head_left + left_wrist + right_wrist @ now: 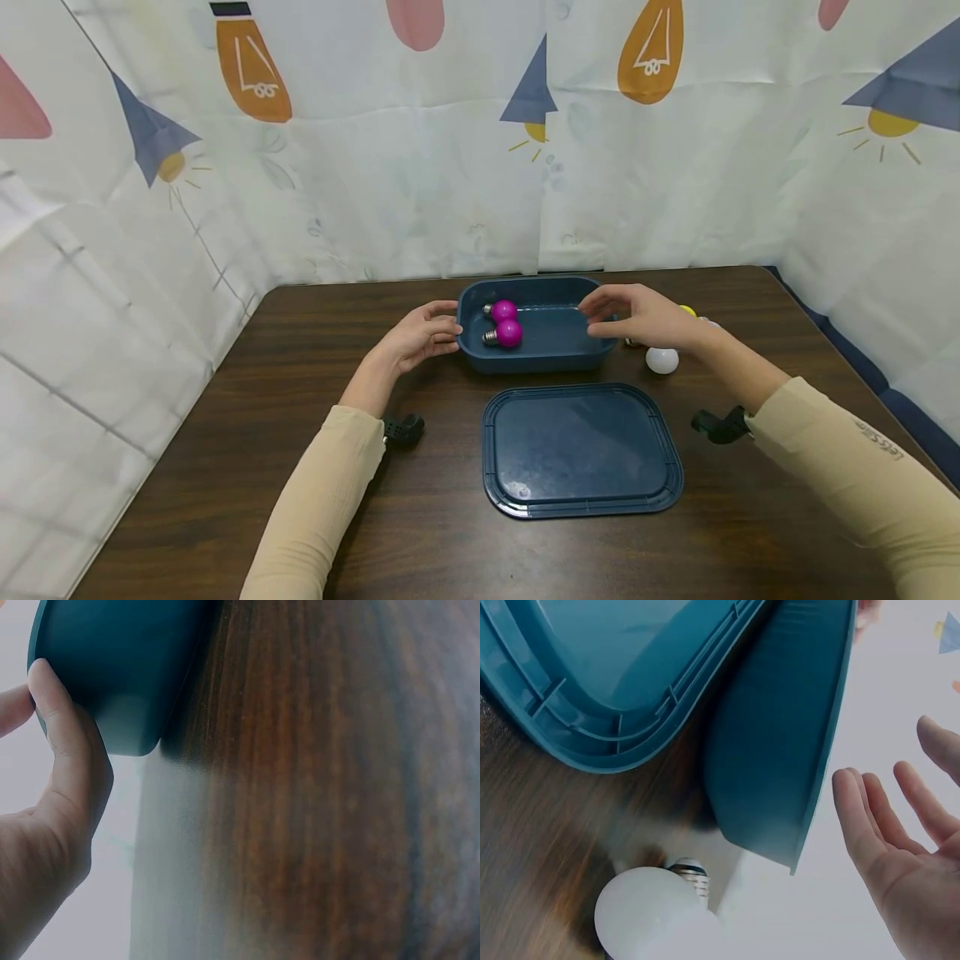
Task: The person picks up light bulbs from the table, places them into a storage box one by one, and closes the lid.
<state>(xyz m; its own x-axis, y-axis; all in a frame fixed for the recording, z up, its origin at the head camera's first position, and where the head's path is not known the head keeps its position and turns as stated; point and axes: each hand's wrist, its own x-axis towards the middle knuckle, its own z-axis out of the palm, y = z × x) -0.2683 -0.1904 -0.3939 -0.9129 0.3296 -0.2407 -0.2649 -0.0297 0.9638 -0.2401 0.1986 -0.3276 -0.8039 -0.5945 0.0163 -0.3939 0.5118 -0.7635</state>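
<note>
A dark blue rectangular box (540, 363) stands on the table with two magenta light bulbs (504, 322) lying in its left half, their screw bases pointing left. My left hand (422, 335) touches the left end of the box, fingertips at its rim; the left wrist view shows the fingers (64, 731) against the wall. Over the box's right end hovers my right hand (637, 315), fingers loosely bent with nothing between them. In the right wrist view, these fingers (855, 806) are spread apart beside the box rim. A white bulb (662, 361) lies below the right wrist.
In front of the box lies a matching blue lid (582, 450) with a ridged edge. A yellow bulb (687, 310) peeks out behind the right forearm, partly hidden. The brown table (225, 467) meets a white curtain (420, 192) at its back edge.
</note>
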